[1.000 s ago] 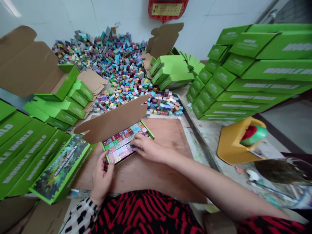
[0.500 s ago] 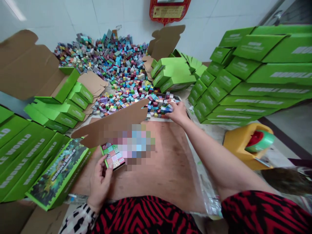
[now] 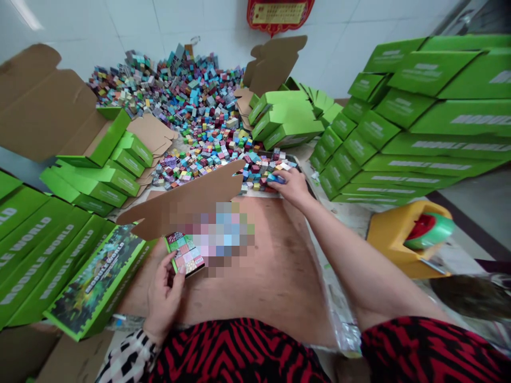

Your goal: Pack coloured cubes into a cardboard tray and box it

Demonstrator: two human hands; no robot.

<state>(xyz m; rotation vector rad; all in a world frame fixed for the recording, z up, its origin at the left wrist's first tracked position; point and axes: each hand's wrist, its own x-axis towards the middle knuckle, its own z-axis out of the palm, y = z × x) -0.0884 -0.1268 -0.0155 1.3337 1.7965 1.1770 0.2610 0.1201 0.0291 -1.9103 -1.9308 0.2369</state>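
My left hand grips the near left end of an open green box, thumb on the near side and fingers on the left. Small patterned cubes lie in rows inside it, and its brown cardboard lid stands raised behind. A pixelated patch hides the rest of the box. Over the near right edge of the cube pile, my right hand pinches a blue cube between thumb and fingers.
Stacked green boxes rise at the right, with a yellow tape dispenser before them. More green boxes stand at the left, beside a printed box. Open cartons sit behind, near the tiled wall.
The right hand's fingers, earlier down among the cubes, now hold a blue cube and have shifted slightly toward me. My left hand stays on the box.
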